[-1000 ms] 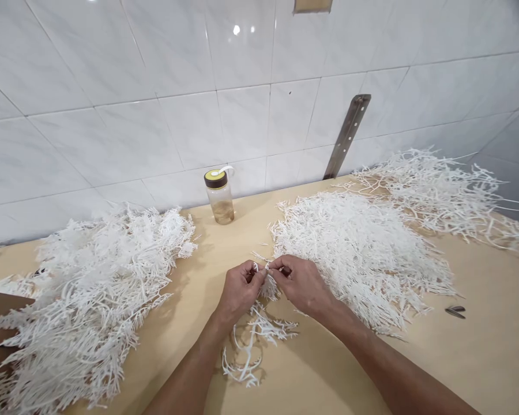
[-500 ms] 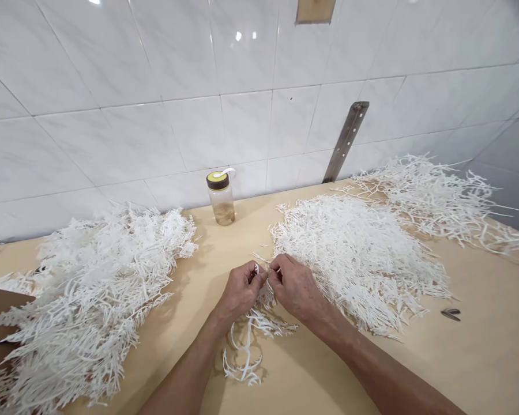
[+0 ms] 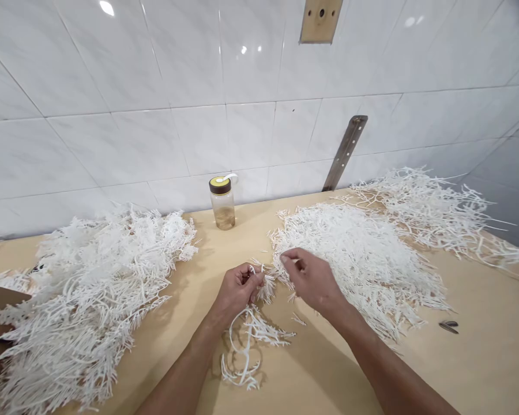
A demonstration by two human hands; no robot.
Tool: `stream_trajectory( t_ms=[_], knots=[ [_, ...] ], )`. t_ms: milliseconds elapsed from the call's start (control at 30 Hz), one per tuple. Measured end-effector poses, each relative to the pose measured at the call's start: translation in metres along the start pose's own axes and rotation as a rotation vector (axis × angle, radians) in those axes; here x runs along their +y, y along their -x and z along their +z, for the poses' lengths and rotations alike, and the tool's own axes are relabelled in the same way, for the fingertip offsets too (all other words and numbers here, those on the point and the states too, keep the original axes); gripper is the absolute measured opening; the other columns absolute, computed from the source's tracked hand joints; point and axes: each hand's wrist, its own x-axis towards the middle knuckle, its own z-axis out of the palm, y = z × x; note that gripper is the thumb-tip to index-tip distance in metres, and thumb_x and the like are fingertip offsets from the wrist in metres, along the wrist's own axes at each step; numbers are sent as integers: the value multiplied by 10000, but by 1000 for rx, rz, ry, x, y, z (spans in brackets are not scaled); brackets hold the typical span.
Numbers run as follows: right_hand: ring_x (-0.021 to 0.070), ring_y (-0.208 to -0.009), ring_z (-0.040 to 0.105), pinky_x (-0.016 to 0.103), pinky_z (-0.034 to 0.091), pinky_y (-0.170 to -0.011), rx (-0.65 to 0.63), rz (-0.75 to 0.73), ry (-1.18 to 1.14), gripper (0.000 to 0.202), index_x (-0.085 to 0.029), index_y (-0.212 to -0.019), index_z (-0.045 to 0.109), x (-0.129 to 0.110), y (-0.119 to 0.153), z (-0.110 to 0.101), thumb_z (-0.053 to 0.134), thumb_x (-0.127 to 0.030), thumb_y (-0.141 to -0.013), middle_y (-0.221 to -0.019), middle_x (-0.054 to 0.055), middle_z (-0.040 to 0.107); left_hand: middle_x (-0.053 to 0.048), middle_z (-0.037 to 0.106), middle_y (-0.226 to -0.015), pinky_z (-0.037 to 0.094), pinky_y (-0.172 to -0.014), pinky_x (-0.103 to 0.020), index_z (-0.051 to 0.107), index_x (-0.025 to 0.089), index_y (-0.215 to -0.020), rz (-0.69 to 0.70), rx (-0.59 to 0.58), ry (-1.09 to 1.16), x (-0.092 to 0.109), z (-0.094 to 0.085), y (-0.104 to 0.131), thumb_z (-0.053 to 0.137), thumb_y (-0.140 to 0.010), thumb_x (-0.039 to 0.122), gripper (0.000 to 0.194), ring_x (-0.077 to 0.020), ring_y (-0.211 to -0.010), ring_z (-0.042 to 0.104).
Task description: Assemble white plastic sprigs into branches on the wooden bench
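My left hand [image 3: 241, 288] pinches a white branched sprig [image 3: 268, 287] near the middle of the table, its thin tips showing at the fingers. Below that hand, more white branched stems [image 3: 244, 357] lie curled on the wood. My right hand [image 3: 313, 279] is apart from the left, over the near left edge of a wide pile of short white pieces [image 3: 354, 248]. Its fingers are curled with thumb and forefinger close together; whether anything small is between them cannot be made out.
A large white branched heap [image 3: 90, 294] covers the left, beside a brown cardboard edge [image 3: 4, 300]. A lidded bottle [image 3: 223, 207] stands near the tiled wall. Long white stems [image 3: 432, 210] lie back right, small dark blades [image 3: 448, 327] at right. A metal bracket [image 3: 345, 153] leans there.
My right hand has moved right, away from my left hand, which keeps its pinch. A few small white bits now lie on the table between them. The view has tilted up slightly.
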Motion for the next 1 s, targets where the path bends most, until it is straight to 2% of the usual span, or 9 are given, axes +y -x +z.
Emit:
stream_trajectory(
  t_ms=[67,167,267,367,567,800,1000],
  knots=[
    [154,-555,572,273,425,-553,-193,-16,-42,277,-204,-914,708,-4,4,5,505,-391,-921,-692,11,670,58,487,-513,294,-412,-198,611,146,-735,3,8,10,-1,0,-1,734,-761,505,380,-56,-399,386],
    [144,-553,565,259,400,-531,-259,-39,-48,254,-207,-925,742,-5,9,12,530,-346,-904,-701,5,691,44,532,-571,295,-401,-191,619,141,-773,16,4,39,-6,0,-3,751,-746,497,381,-47,-404,388],
    [142,-525,550,253,377,-508,-240,-18,-44,255,-204,-866,749,-3,9,15,531,-332,-898,-616,-7,656,35,561,-602,288,-400,-187,623,141,-795,10,8,65,-8,0,-4,769,-732,474,368,-39,-402,376],
    [147,-543,565,253,382,-520,-199,-23,-21,229,-204,-833,740,-4,9,16,542,-309,-883,-615,-8,655,32,571,-605,278,-403,-192,617,146,-789,-6,32,66,-7,1,-3,769,-732,466,359,-39,-399,370],
    [153,-586,586,266,415,-587,-146,-102,51,191,-205,-818,706,-2,10,21,533,-250,-886,-670,1,679,48,463,-547,245,-447,-203,566,155,-662,10,27,-24,-6,1,-2,724,-754,505,395,-62,-467,344],
    [163,-690,599,280,414,-650,-114,-268,121,179,-189,-830,640,0,12,23,489,-209,-925,-784,30,684,67,292,-567,223,-495,-226,394,193,-591,101,39,-195,-12,2,-4,620,-830,488,441,-82,-531,269],
    [150,-647,537,270,386,-619,-72,-298,112,155,-195,-759,572,-1,17,30,499,-175,-894,-731,15,609,66,289,-551,216,-494,-232,352,205,-582,84,123,-212,-12,4,-3,611,-828,458,438,-91,-525,270]
  ],
)
